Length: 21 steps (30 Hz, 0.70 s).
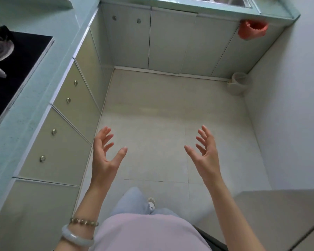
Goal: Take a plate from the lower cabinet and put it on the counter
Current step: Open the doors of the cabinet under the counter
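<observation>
A person stands in a kitchen, left hand (105,156) and right hand (206,153) empty, fingers spread. Lower cabinet doors (62,142) remain closed; no plate on worktop (25,113) yet.

Black cooktop (16,73) – orange bag (252,30) – pale bucket (237,83).

Empty left hand (105,156) and right hand (206,154), fingers spread, above floor (152,109).

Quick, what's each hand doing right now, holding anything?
Left hand: open, fingers spread, holding nothing.
Right hand: open, fingers spread, holding nothing.
</observation>
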Tool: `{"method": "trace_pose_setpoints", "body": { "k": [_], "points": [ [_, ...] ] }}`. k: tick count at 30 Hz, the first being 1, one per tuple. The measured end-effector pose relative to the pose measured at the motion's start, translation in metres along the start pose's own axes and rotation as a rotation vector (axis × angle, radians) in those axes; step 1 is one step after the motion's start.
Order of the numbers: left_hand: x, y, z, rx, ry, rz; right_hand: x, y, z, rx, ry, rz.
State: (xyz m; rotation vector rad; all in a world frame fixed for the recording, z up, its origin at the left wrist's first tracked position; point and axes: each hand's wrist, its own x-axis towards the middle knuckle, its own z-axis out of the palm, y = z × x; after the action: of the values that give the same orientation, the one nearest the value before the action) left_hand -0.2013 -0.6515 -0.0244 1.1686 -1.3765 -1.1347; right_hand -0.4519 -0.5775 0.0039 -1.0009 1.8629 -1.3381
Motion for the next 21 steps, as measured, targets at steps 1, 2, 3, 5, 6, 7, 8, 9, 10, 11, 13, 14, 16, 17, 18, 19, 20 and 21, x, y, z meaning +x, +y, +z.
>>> {"method": "trace_pose_setpoints", "body": {
  "k": [1, 2, 3, 5, 6, 7, 8, 9, 10, 11, 13, 14, 16, 17, 18, 19, 20, 21],
  "points": [
    [0.01, -0.001, 0.003, 0.003, 0.0, -0.002, 0.012, -0.003, 0.002, 0.002, -0.002, -0.002],
    [0.029, -0.004, 0.008, 0.005, 0.003, -0.006, 0.033, -0.004, 0.007, 0.008, -0.001, -0.001],
    [0.043, -0.007, 0.011, 0.004, 0.003, -0.012, 0.048, -0.005, 0.01, 0.009, -0.002, 0.004],
    [0.079, -0.014, 0.019, 0.0, -0.001, -0.014, 0.083, -0.007, 0.02, 0.01, -0.004, 0.01],
    [0.098, -0.018, 0.023, -0.002, -0.006, -0.011, 0.102, -0.007, 0.026, 0.009, -0.003, 0.009],
    [0.117, -0.022, 0.027, -0.007, -0.013, -0.01, 0.12, -0.008, 0.031, 0.011, 0.0, 0.01],
    [0.137, -0.025, 0.031, -0.013, -0.017, -0.009, 0.139, -0.009, 0.037, 0.013, 0.007, 0.01],
    [0.157, -0.027, 0.034, -0.022, -0.016, -0.002, 0.158, -0.012, 0.043, 0.018, 0.021, 0.006],
    [0.179, -0.028, 0.038, -0.028, -0.016, 0.011, 0.178, -0.015, 0.048, 0.023, 0.039, -0.003],
    [0.2, -0.029, 0.04, -0.029, -0.021, 0.018, 0.197, -0.019, 0.053, 0.032, 0.053, -0.005],
    [0.239, -0.03, 0.044, -0.025, -0.03, 0.023, 0.231, -0.026, 0.063, 0.061, 0.072, 0.003],
    [0.258, -0.03, 0.045, -0.027, -0.032, 0.035, 0.248, -0.03, 0.068, 0.07, 0.085, 0.001],
    [0.295, -0.031, 0.05, -0.019, -0.042, 0.048, 0.281, -0.037, 0.078, 0.076, 0.104, -0.005],
    [0.312, -0.031, 0.052, -0.011, -0.051, 0.047, 0.296, -0.04, 0.082, 0.074, 0.103, -0.01],
    [0.328, -0.032, 0.056, -0.009, -0.059, 0.042, 0.31, -0.043, 0.087, 0.073, 0.098, -0.015],
    [0.341, -0.032, 0.06, -0.012, -0.069, 0.029, 0.322, -0.045, 0.09, 0.075, 0.094, -0.015],
    [0.354, -0.033, 0.065, -0.016, -0.076, 0.022, 0.335, -0.047, 0.093, 0.079, 0.098, -0.013],
    [0.367, -0.033, 0.07, -0.018, -0.081, 0.023, 0.349, -0.048, 0.095, 0.084, 0.107, -0.013]
  ]
}}
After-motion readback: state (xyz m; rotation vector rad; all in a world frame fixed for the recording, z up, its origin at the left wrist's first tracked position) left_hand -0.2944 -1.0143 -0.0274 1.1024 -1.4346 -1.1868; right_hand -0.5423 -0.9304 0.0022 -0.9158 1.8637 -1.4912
